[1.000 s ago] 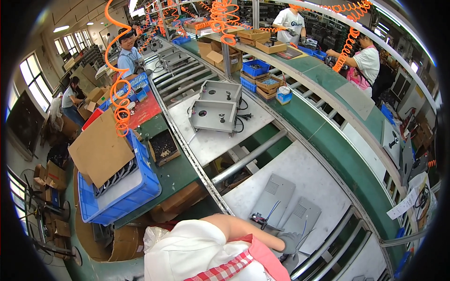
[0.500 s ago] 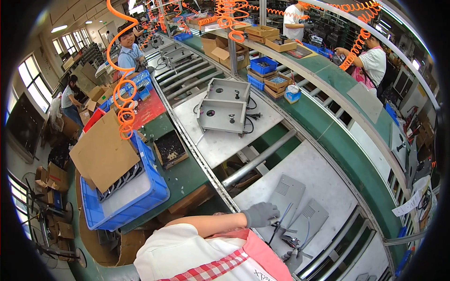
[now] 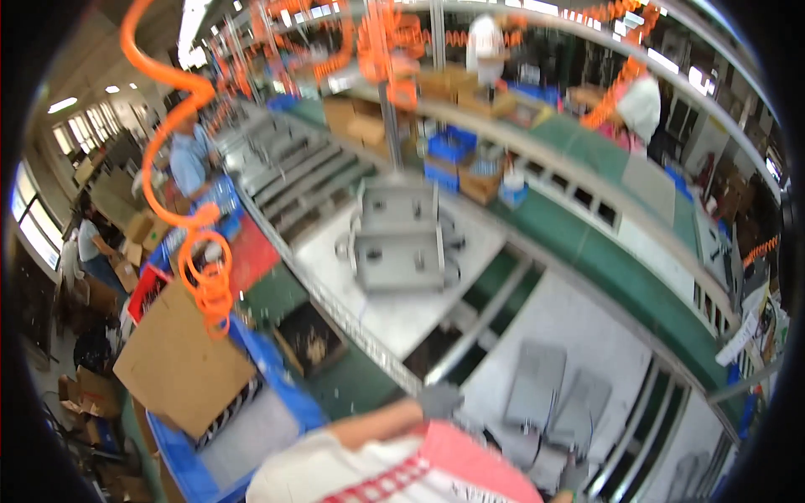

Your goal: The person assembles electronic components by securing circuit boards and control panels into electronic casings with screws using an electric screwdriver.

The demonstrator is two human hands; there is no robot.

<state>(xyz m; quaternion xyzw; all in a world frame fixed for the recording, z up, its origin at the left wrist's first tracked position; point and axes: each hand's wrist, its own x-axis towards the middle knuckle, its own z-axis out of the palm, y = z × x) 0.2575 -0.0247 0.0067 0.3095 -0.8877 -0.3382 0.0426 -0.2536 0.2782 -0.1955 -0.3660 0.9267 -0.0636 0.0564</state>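
Observation:
My left hand [image 3: 440,402], in a grey glove, is over the near edge of a pale board on the roller line. It is apart from two flat grey metal panels; motion smears its fingers. The left panel [image 3: 535,381] and the right panel [image 3: 581,402] lie side by side on the board, with thin cables and small parts at their near ends. My right hand [image 3: 574,478], also gloved, is low in the view beside the right panel's near end. Blur hides its fingers and anything in them.
Two open grey metal housings [image 3: 398,258] rest on another board farther up the line. To the left, a blue crate [image 3: 289,381] holds black parts under a cardboard sheet [image 3: 184,360]. A coiled orange hose [image 3: 205,277] hangs there. Metal rollers [image 3: 482,327] separate the boards.
My left hand has drawn back leftward from the panels' near ends. My right hand sits lower in the picture. The whole view has shifted and blurred.

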